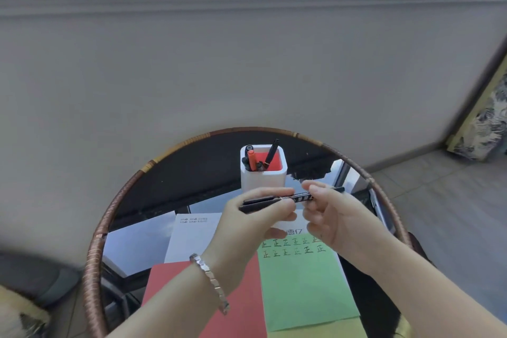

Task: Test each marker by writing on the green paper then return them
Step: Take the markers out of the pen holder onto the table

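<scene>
Marker (285, 198), the black one: where is it?
– In the air, lying level over the round glass counter (93, 269), just on the near side of the white pen holder (263, 175).
– What has hold of it?
– Both. The left grip (252, 217) is curled round the thicker left end. The right grip (334, 217) pinches the barrel with thumb and fingertips, and the thin right end sticks out past it.
– And the green paper (304, 288)?
– Flat on the counter under the hands, to the near right. Two rows of written characters (293, 247) run along its far edge.
– What sits beside it?
– A red sheet (241, 310) touches its left edge, and a white sheet (192, 236) lies farther back.
– Is anything in the holder?
– Several black markers and an orange-red marker (251, 158) stand upright in it.
</scene>
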`<state>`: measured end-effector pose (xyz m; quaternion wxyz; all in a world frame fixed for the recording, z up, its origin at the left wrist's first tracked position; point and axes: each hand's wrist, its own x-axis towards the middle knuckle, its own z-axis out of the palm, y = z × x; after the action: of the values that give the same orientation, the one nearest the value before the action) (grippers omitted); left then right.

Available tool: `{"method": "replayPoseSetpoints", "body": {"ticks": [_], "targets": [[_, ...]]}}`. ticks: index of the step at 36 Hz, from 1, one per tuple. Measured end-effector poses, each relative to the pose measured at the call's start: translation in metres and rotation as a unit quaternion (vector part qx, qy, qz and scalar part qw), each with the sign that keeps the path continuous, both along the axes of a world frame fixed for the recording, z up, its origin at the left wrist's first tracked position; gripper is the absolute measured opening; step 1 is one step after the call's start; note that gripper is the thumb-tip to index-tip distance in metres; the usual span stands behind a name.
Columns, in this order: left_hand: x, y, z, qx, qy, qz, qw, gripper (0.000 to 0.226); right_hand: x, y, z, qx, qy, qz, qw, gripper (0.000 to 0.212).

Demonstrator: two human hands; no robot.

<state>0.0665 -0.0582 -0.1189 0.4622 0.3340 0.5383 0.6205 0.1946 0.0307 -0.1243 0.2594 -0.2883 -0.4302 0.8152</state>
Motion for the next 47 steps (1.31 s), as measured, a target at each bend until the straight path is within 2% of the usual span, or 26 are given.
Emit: {"method": "replayPoseSetpoints", "body": {"ticks": [3,5,7,8,10,12,15,19,21,24,27,29,31,34,36,37,38,40,42,44,47], "targets": [[-0.005,-0.002,-0.003,-0.035,-0.028,-0.025,0.999,0.015,0.002,-0.001,-0.002,0.045,-0.015,-0.042,0.998,0.022],[-0.007,-0.003,-0.003,-0.039,0.022,-0.025,0.999,0.012,0.003,-0.003,-0.002,0.094,-0.035,-0.080,0.992,0.021],[-0.008,-0.004,-0.006,-0.030,0.141,-0.031,0.989,0.013,0.005,-0.007,-0.001,0.195,-0.066,-0.102,0.973,0.019],[-0.008,-0.004,-0.008,-0.022,0.227,-0.037,0.973,0.014,0.005,-0.009,0.000,0.253,-0.081,-0.106,0.958,0.017],[-0.007,-0.005,-0.013,-0.003,0.399,-0.049,0.916,0.014,0.004,-0.015,0.000,0.327,-0.092,-0.097,0.936,0.011],[-0.005,-0.004,-0.017,0.026,0.495,-0.053,0.867,0.017,0.001,-0.021,0.000,0.338,-0.088,-0.072,0.934,0.007],[0.000,-0.001,-0.023,0.075,0.530,-0.050,0.843,0.031,-0.003,-0.026,-0.005,0.350,-0.089,-0.076,0.929,0.011],[0.001,0.002,-0.032,0.135,0.556,-0.032,0.820,0.033,-0.003,-0.027,-0.008,0.346,-0.069,-0.087,0.931,0.019],[0.002,0.002,-0.032,0.157,0.548,-0.021,0.821,0.028,-0.001,-0.026,-0.009,0.350,-0.054,-0.067,0.933,0.021],[0.003,-0.002,-0.031,0.162,0.506,-0.042,0.846,0.032,0.004,-0.024,-0.010,0.353,-0.021,-0.034,0.935,0.015],[0.004,-0.002,-0.028,0.123,0.422,-0.086,0.894,0.030,0.012,-0.021,-0.013,0.341,0.001,-0.022,0.940,0.008],[0.004,-0.002,-0.023,0.051,0.264,-0.166,0.949,0.025,0.017,-0.018,-0.016,0.336,-0.007,0.001,0.942,0.016],[0.001,-0.002,-0.017,-0.068,0.115,-0.250,0.959,0.028,0.021,-0.015,-0.017,0.330,-0.030,0.036,0.943,0.029],[-0.001,0.003,-0.023,-0.219,0.061,-0.240,0.944,0.030,0.024,-0.006,-0.012,0.301,-0.105,0.024,0.947,0.030],[0.001,0.007,-0.031,-0.255,0.083,-0.176,0.947,0.015,0.030,0.012,-0.010,0.272,-0.186,-0.013,0.944,0.029],[0.000,0.009,-0.035,-0.244,0.110,-0.150,0.952,0.014,0.033,0.022,-0.010,0.278,-0.242,-0.023,0.929,0.026],[0.000,0.009,-0.039,-0.221,0.141,-0.127,0.957,0.021,0.037,0.033,-0.012,0.306,-0.310,-0.023,0.900,0.025],[-0.003,0.007,-0.043,-0.176,0.190,-0.089,0.962,0.028,0.045,0.052,-0.020,0.376,-0.436,-0.011,0.818,0.026],[-0.005,0.007,-0.042,-0.145,0.224,-0.052,0.962,0.025,0.049,0.062,-0.030,0.417,-0.523,0.002,0.744,0.041],[-0.005,0.009,-0.041,-0.136,0.230,-0.025,0.963,0.018,0.050,0.068,-0.041,0.451,-0.568,0.004,0.689,0.045],[-0.001,0.017,-0.045,-0.133,0.242,-0.002,0.961,0.008,0.052,0.074,-0.055,0.518,-0.599,0.005,0.611,0.028]]}}
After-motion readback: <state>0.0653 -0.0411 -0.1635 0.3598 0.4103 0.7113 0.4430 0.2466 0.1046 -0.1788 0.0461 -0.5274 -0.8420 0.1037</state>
